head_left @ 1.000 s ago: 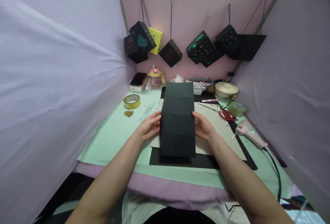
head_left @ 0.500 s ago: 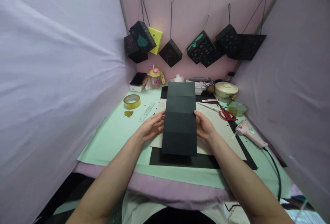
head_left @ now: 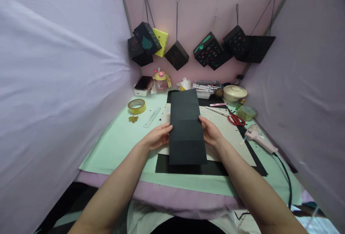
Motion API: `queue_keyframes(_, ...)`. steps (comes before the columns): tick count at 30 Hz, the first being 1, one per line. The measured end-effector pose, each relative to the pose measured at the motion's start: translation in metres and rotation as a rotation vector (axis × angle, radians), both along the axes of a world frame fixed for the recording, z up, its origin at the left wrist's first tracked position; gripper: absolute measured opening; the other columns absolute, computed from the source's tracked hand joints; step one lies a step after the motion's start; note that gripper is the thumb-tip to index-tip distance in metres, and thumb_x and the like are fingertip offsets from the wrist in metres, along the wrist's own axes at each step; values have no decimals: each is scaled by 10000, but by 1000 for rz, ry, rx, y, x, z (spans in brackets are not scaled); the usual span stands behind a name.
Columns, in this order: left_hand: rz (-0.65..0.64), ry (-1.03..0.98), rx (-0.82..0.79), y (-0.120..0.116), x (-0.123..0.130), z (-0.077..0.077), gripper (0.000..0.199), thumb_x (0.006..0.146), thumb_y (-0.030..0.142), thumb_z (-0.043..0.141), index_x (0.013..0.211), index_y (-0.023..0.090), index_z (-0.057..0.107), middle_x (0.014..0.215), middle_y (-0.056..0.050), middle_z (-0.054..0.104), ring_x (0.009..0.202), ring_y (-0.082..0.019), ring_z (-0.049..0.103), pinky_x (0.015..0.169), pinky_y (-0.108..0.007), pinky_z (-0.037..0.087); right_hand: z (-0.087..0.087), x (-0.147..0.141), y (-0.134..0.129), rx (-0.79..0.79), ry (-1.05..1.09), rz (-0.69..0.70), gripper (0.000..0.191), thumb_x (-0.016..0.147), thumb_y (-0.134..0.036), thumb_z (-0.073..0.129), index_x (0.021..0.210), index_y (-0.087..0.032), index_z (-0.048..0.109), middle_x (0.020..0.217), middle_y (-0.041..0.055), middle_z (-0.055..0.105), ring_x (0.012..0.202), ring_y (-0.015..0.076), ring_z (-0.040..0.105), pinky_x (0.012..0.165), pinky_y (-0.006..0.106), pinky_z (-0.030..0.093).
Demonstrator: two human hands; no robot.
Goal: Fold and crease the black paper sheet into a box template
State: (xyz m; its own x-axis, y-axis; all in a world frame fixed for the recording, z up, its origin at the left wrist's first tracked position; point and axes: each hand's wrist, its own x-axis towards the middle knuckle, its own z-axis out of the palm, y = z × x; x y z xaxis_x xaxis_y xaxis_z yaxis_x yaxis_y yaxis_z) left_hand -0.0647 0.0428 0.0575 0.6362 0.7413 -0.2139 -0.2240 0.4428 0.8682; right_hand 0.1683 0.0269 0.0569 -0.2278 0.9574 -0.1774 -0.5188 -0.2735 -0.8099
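Both hands are on it: the black card [head_left: 186,128], held up over the left part of the pale board [head_left: 229,146], sits squarely between them. The left hand [head_left: 159,137] has the card's left edge, thumb on top, a little nearer than halfway along. Across the board, the right hand [head_left: 212,132] pinches the right edge, its thumb sitting slightly farther up. So it's a two-sided hold, as wide as the card, with fingers tucked partly out of sight; how they press underneath I can't tell. Creases cross the card, and its near end reaches past the board's near edge, above the black sheet [head_left: 172,168] lying under that board. Out left of the board: tape roll [head_left: 137,111], leaf [head_left: 133,119], and ruler [head_left: 152,117]. Over at its far right, the scissors [head_left: 236,119], red handles across the edge; right of the board, the glue gun [head_left: 260,140].
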Motion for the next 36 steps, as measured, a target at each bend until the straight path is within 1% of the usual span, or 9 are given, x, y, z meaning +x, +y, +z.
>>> queue_keyframes(4, -31, -43, -5, -1, -1, 0, 356, 851, 315, 668, 1178, 181, 631, 1072, -105, 685, 814, -165, 649, 736, -285, 495, 0, 0, -1, 1, 26, 23, 200, 865, -318, 520, 987, -217, 641, 833, 5, 750, 739, 158, 702, 747, 288, 535)
queue_keyframes(11, -91, -85, -15, -3, -3, 0, 384, 855, 278, 661, 1222, 180, 605, 1146, -121, 668, 903, -188, 654, 809, -310, 491, 1, 1, -5, 12, 18, 74, 276, 858, -336, 534, 1091, -223, 628, 934, 15, 749, 828, 170, 704, 782, 308, 539)
queue_keyframes(19, -63, -94, -6, 0, -4, 0, 423, 852, 274, 663, 1258, 189, 580, 1202, -121, 651, 1027, -224, 646, 884, -338, 482, 0, 0, -4, 34, -41, 43, 303, 815, -401, 595, 1066, -238, 639, 953, 21, 742, 853, 198, 693, 798, 348, 529)
queue_keyframes(23, -52, -108, -4, 0, -3, 1, 421, 858, 259, 654, 1264, 180, 575, 1195, -128, 656, 1023, -227, 653, 876, -335, 492, -2, -5, -2, 104, -61, -46, 285, 799, -379, 630, 1054, -254, 641, 1022, -2, 726, 888, 180, 675, 796, 313, 518)
queue_keyframes(27, -2, -108, -14, 1, -2, 0, 386, 859, 231, 643, 1236, 163, 595, 1162, -130, 674, 973, -215, 671, 842, -320, 510, -6, -11, -1, 118, -202, -178, 300, 794, -397, 651, 1070, -281, 640, 1090, -15, 705, 915, 167, 652, 744, 265, 504)
queue_keyframes(30, 19, -99, -10, 2, -2, 0, 385, 855, 217, 642, 1233, 160, 597, 1140, -129, 685, 930, -206, 683, 806, -307, 523, -10, -12, 0, 181, -350, -244, 261, 785, -399, 670, 1002, -254, 681, 1026, -8, 716, 899, 160, 634, 739, 245, 491)
queue_keyframes(32, 21, -81, 1, 3, 0, 0, 386, 849, 216, 648, 1227, 153, 598, 1120, -129, 692, 895, -200, 690, 773, -294, 531, -12, -11, 0, 206, -389, -228, 219, 777, -394, 683, 910, -220, 700, 927, 4, 724, 836, 153, 632, 719, 240, 488)
queue_keyframes(34, 41, -63, 25, 3, 1, 0, 377, 839, 219, 661, 1203, 138, 608, 1088, -128, 702, 864, -193, 694, 756, -283, 536, -13, -9, 0, 161, -361, -189, 200, 764, -385, 702, 850, -204, 697, 849, 8, 720, 754, 138, 629, 653, 224, 484)
queue_keyframes(36, 110, -52, 53, 3, 4, -1, 361, 817, 214, 684, 1161, 123, 622, 1043, -121, 713, 843, -185, 694, 758, -275, 537, -12, -8, -1, 94, -296, -138, 201, 741, -370, 730, 842, -199, 694, 828, 16, 720, 709, 130, 630, 602, 213, 482)
